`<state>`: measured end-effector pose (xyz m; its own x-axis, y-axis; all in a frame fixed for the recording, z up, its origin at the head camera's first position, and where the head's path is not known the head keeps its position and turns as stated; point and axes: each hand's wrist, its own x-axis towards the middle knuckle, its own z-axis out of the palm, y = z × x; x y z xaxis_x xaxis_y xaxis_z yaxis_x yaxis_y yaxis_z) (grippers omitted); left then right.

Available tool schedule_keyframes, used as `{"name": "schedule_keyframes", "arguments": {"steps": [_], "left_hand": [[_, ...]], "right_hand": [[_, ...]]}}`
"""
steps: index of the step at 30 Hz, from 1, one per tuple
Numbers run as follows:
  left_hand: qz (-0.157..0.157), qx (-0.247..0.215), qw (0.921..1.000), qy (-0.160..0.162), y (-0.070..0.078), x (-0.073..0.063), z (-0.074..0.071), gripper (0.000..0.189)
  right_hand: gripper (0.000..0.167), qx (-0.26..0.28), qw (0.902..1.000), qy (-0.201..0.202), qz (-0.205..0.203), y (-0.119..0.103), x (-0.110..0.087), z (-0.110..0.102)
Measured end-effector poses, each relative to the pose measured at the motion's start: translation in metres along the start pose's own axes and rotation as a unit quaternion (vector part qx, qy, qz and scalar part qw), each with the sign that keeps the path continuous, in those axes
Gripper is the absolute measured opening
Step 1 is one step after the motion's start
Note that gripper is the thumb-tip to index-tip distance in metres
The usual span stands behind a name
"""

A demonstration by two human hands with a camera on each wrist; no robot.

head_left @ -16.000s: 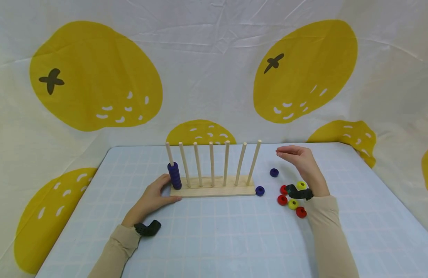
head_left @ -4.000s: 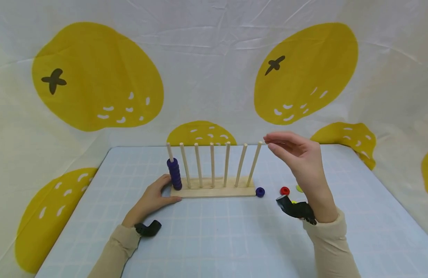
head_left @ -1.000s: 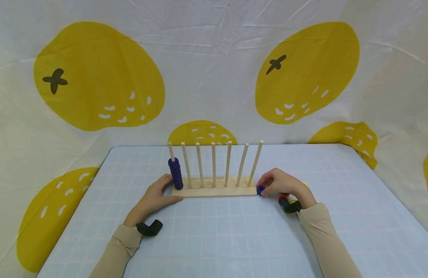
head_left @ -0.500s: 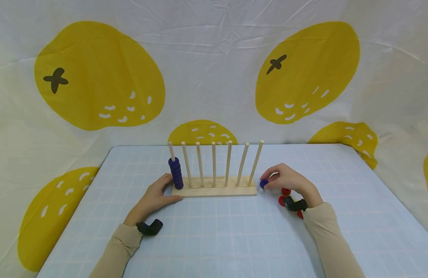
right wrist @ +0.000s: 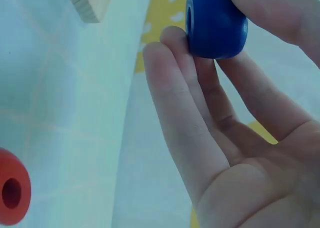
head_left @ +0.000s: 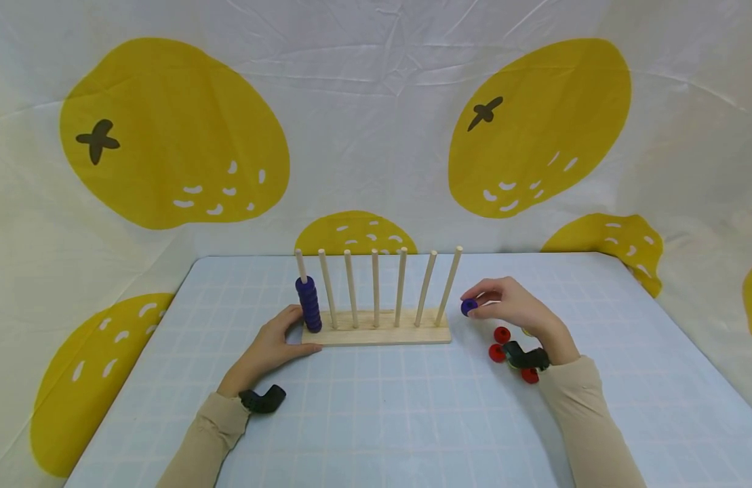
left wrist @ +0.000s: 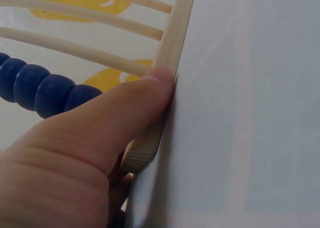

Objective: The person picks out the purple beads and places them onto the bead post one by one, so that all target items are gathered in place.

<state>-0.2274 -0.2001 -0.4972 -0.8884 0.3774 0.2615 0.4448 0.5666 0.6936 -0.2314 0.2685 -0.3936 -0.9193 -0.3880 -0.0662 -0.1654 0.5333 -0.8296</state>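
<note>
A wooden peg rack with a row of several upright pegs stands mid-table. Its leftmost peg carries a stack of dark blue beads, the top of that peg bare. My left hand grips the left end of the base, thumb along the front edge; the left wrist view shows the thumb on the wood beside the blue stack. Right of the rack, my right hand pinches a blue bead between thumb and fingers. In the right wrist view the bead shows its hole at one side.
Red beads lie on the table under and beside the right wrist, with a yellow bead mostly hidden by the arm. A white cloth with yellow fruit shapes hangs behind the table.
Since four seconds ago, my right hand has come down, pinched the blue bead beside the rack's right end and lifted it back and rightward. Over sixteen seconds the blue stack has grown. Left hand unmoved.
</note>
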Motion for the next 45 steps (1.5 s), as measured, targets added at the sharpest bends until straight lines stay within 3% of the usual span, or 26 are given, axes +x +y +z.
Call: {"name": "schedule_keyframes", "arguments": {"steps": [20, 32, 45], "left_hand": [[-0.008, 0.005, 1.0, 0.0, -0.002, 0.0, -0.001, 0.072], [0.004, -0.002, 1.0, 0.0, -0.002, 0.0, 0.002, 0.072], [0.011, -0.01, 0.9999, 0.005, -0.004, -0.002, 0.003, 0.07]], "right_hand": [[0.029, 0.001, 0.9953, 0.091, -0.034, -0.025, -0.01, -0.006], [0.034, 0.045, 0.9885, 0.136, -0.049, -0.047, -0.021, -0.016], [0.036, 0.016, 0.9821, 0.174, -0.07, -0.084, -0.024, -0.029]]}}
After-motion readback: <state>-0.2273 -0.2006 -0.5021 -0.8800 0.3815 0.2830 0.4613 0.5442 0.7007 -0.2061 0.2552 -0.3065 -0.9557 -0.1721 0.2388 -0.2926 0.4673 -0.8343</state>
